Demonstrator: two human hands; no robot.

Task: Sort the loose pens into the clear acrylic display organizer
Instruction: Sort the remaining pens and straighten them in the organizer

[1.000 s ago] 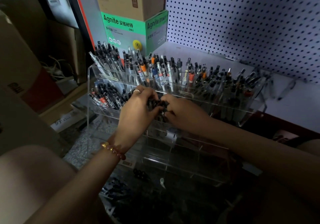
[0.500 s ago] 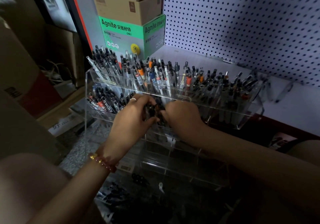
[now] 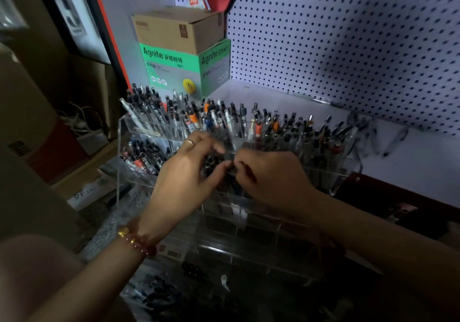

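A clear acrylic display organizer (image 3: 348,172) with stepped tiers stands in front of me. Its top tier is packed with upright pens (image 3: 249,122), and the left end of the second tier holds more pens (image 3: 142,155). My left hand (image 3: 184,177) and my right hand (image 3: 271,180) meet at the middle of the second tier, both closed around a bundle of dark pens (image 3: 219,170). The bundle's lower part is hidden by my fingers. The lower tiers look mostly bare. Loose dark pens (image 3: 159,294) lie below the organizer near my left forearm.
A green and grey Agnite box (image 3: 184,70) with a brown carton (image 3: 179,30) on top stands behind the organizer at the left. A white pegboard wall (image 3: 348,48) rises behind a white shelf (image 3: 410,162). Cartons and cables fill the left side.
Both hands have stayed together on the pen bundle at the second tier, shifting slightly. The camera view has tilted, so the scene sits lower in the frame.
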